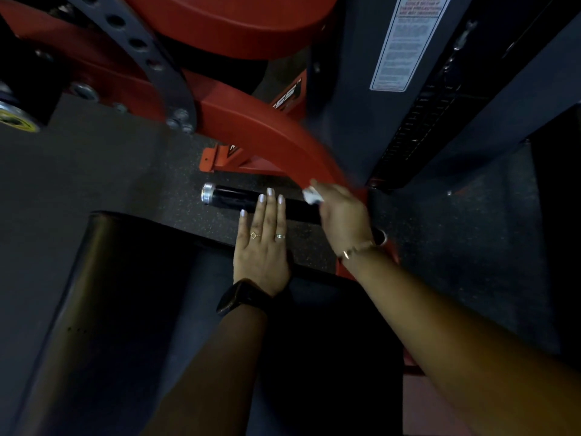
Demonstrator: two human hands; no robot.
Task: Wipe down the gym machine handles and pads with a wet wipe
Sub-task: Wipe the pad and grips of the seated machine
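Head view, looking down on a gym machine. At centre we see the black handle (234, 199), a horizontal bar with a silver end cap at its left end, joined on its right to a curved red arm (267, 133) that sweeps toward the upper left of the frame.

The left hand (262, 247) lies flat, fingers straight and held close together, its fingertips across the middle of the handle. A dark watch (237, 298) sits on that wrist.

The right hand (342, 212), just right of centre, pinches a crumpled white wipe (312, 196) at its fingertips. The wipe is where the handle meets the red arm, and the picture is blurred there.

A black pad (125, 278) fills the lower left, its edge under the left palm.

The floor (176, 171) below is dark rubber with fine pale speckles. In the upper right stands a grey column (345, 105) bearing a white printed label (405, 42), whose text is too blurred to read. The room is dim.
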